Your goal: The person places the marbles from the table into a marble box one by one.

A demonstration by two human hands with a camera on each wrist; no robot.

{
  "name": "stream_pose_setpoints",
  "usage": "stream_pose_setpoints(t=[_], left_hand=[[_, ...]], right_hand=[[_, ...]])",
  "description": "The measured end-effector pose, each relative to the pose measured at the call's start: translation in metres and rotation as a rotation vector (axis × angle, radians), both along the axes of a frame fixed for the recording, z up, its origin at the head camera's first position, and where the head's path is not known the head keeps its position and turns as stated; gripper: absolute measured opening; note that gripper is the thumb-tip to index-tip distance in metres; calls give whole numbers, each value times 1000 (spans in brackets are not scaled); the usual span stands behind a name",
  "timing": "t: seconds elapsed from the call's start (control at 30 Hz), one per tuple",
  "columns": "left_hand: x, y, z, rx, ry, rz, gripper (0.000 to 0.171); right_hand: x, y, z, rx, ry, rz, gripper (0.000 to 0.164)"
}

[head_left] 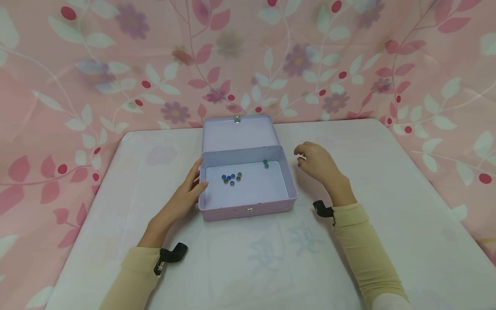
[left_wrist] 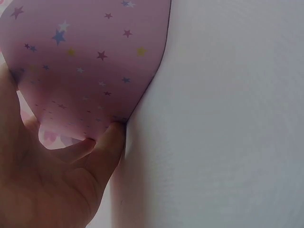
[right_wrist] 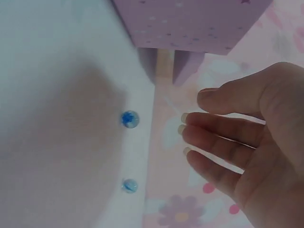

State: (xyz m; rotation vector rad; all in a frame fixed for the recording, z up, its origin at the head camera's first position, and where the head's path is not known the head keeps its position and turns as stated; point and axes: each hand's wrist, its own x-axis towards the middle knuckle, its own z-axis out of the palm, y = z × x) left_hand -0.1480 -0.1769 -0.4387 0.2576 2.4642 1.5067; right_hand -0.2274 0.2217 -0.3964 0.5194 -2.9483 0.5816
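Note:
A lilac hinged tin box (head_left: 271,208) stands with its lid (head_left: 240,133) tipped back. Several glass marbles (head_left: 232,183) lie in a cluster toward the left of its floor; two green marbles (head_left: 266,166) sit near the back right. My left hand (head_left: 182,200) holds the box's left side, thumb at the rim and fingers against the outer wall, which shows stars in the left wrist view. To the right of the box, my right hand (head_left: 317,163) hovers with fingers loosely bent and holds nothing. Two clear-and-blue marbles, one nearer the box (right_wrist: 129,119), lie on the table beside it.
A white cloth (head_left: 248,262) with faint prints covers the table. Behind and at both sides hangs a pink floral curtain (head_left: 248,64). The raised lid stands at the box's back edge. A black camera mount (head_left: 323,209) sits at my right wrist.

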Motion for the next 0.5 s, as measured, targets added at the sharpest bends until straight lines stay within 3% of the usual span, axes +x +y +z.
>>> stream_pose_setpoints(t=[0.23, 0.5], left_hand=[[0, -1, -2, 10, -5, 1, 69], [0, -1, -2, 6, 0, 3, 69]], right_hand=[[-7, 4, -16, 82, -114, -26, 29], [-11, 7, -27, 95, -124, 1, 23]])
